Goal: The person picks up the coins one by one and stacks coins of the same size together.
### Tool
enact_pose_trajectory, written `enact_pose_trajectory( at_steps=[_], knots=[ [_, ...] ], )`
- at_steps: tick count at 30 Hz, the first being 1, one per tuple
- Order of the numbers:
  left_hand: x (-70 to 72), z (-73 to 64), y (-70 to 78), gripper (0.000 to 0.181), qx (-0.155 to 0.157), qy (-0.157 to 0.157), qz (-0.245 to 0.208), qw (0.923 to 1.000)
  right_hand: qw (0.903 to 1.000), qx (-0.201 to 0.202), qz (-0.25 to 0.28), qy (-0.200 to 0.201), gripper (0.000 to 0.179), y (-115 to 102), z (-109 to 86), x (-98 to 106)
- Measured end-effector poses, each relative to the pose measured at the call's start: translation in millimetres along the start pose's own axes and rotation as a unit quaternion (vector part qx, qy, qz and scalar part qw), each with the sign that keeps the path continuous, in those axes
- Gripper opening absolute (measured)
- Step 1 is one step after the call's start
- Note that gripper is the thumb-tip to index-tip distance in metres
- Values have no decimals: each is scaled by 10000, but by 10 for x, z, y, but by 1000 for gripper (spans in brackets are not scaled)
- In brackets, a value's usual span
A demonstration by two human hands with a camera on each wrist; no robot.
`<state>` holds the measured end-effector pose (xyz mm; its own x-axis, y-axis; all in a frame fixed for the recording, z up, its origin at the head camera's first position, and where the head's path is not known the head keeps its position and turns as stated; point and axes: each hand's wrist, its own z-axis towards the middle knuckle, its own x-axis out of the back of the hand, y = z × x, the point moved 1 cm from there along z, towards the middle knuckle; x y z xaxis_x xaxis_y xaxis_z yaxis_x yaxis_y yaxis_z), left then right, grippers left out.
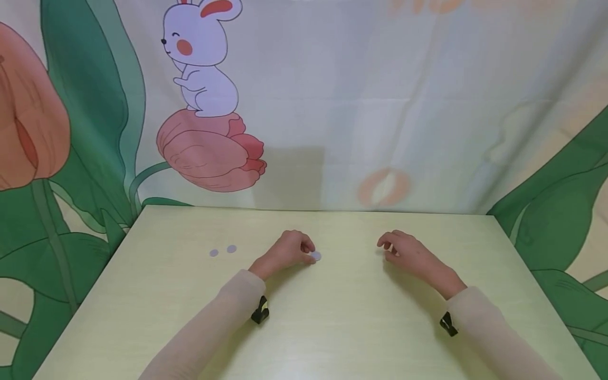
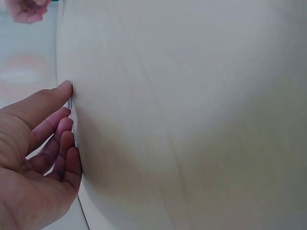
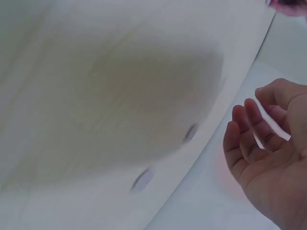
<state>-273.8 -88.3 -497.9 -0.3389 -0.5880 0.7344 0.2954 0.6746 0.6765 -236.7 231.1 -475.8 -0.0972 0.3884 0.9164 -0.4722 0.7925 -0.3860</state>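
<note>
At the middle of the far part of the table, my left hand [image 1: 288,250] pinches a small pale round disc [image 1: 316,256] between thumb and fingertips, low at the tabletop. From the left wrist view the disc [image 2: 71,95] shows almost edge-on by the thumb tip [image 2: 65,87]. My right hand [image 1: 404,251] hovers over the table to the right, its fingers loosely bent, holding nothing. Below it, the right wrist view shows two flat discs, a nearer one [image 3: 142,180] and a farther one [image 3: 191,132]; the hand hides them in the head view.
Two more pale discs, one at the left [image 1: 214,253] and one beside it [image 1: 231,248], lie on the light wooden table [image 1: 332,327]. A printed curtain [image 1: 361,105] with a rabbit and tulips hangs behind the table's far edge.
</note>
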Motion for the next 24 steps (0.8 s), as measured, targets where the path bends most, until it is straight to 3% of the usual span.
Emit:
enact_pose_trajectory(
  at_steps=[9,14,19,24],
  knots=[
    [-3,-2,21,22,47,11,-39,10000,9979,194,-586,-204,18,381,-371,209],
    [8,-14,23,22,32,41,1,10000,9966,38,-656,-491,19,572,-525,336],
    [9,-22,38,22,-7,13,-7,10000,9952,-179,-702,-658,18,738,-660,390],
    [-3,-25,30,23,27,-8,15,10000,9950,-78,-814,-576,17,875,-766,372]
  ],
)
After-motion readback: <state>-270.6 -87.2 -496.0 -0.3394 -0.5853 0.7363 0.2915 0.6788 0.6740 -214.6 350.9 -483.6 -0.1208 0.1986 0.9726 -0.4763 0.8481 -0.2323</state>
